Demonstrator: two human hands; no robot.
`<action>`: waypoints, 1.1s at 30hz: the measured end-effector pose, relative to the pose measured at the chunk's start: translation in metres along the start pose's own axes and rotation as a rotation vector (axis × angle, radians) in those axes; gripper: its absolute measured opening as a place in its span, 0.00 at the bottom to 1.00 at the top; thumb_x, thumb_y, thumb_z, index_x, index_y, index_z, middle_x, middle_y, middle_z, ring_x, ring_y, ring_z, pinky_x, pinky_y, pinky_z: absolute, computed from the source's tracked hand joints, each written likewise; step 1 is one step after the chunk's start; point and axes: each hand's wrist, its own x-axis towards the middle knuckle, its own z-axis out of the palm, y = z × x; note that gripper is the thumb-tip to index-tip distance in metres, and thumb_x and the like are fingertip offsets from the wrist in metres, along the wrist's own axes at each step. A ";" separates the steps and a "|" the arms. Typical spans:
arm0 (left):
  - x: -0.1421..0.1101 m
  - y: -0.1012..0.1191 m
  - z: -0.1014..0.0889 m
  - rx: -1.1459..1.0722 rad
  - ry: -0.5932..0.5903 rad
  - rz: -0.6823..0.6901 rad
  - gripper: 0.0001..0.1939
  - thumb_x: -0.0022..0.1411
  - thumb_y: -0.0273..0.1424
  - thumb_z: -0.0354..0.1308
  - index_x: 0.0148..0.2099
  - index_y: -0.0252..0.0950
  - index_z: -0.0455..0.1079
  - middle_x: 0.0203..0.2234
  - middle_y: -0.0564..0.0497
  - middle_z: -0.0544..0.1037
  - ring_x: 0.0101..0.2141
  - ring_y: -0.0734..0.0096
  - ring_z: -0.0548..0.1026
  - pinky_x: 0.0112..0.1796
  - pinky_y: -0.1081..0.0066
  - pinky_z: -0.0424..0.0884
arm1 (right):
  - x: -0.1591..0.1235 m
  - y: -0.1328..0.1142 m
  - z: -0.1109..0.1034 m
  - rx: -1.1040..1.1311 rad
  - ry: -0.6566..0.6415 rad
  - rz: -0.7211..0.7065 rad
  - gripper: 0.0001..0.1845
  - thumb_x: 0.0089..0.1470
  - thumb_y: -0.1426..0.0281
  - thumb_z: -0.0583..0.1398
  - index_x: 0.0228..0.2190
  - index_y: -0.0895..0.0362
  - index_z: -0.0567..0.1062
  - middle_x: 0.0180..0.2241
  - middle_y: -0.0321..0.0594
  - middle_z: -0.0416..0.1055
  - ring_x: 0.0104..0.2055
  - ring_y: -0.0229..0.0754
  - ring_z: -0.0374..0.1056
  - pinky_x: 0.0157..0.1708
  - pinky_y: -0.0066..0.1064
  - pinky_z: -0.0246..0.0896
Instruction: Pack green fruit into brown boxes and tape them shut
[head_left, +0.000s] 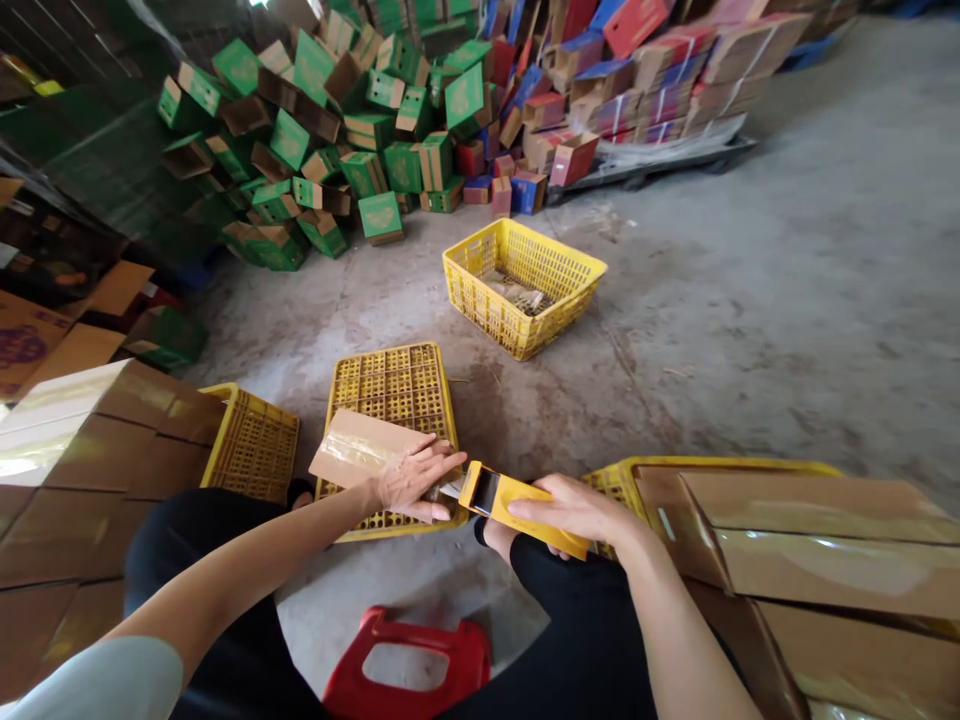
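Observation:
My left hand (415, 478) lies flat with fingers stretched out on a small folded cardboard piece (352, 447), pressing it onto an upturned yellow crate (390, 385). My right hand (577, 512) is closed around a yellow tape dispenser (514, 505), whose front end meets the cardboard's edge right by my left fingers. Shiny tape shows on the cardboard. I sit on a red stool (409, 665) with my knees apart in black trousers.
Taped brown cartons are stacked at the left (90, 440) and in a yellow crate at the right (810, 540). Another yellow basket (525, 285) stands ahead on the concrete floor. A big heap of green, red and blue boxes (390, 110) fills the back.

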 end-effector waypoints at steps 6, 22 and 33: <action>0.002 0.000 0.001 0.023 0.016 -0.019 0.48 0.70 0.62 0.45 0.76 0.32 0.47 0.63 0.33 0.70 0.66 0.49 0.65 0.70 0.48 0.48 | -0.014 0.016 -0.004 0.009 0.030 0.105 0.29 0.51 0.40 0.64 0.36 0.53 0.76 0.27 0.43 0.80 0.27 0.47 0.77 0.23 0.30 0.68; 0.001 0.002 0.006 0.036 0.005 -0.021 0.44 0.72 0.59 0.47 0.75 0.32 0.50 0.62 0.35 0.71 0.67 0.48 0.63 0.71 0.50 0.46 | 0.022 0.023 0.007 -0.043 0.015 0.219 0.28 0.57 0.42 0.61 0.36 0.56 0.74 0.23 0.44 0.75 0.29 0.52 0.78 0.33 0.41 0.76; 0.002 0.002 0.001 -0.001 0.015 0.010 0.45 0.72 0.59 0.46 0.76 0.31 0.47 0.67 0.33 0.65 0.69 0.49 0.61 0.70 0.50 0.48 | 0.046 0.002 0.015 -0.108 0.018 0.278 0.28 0.54 0.41 0.63 0.34 0.55 0.75 0.24 0.48 0.76 0.30 0.56 0.78 0.31 0.44 0.77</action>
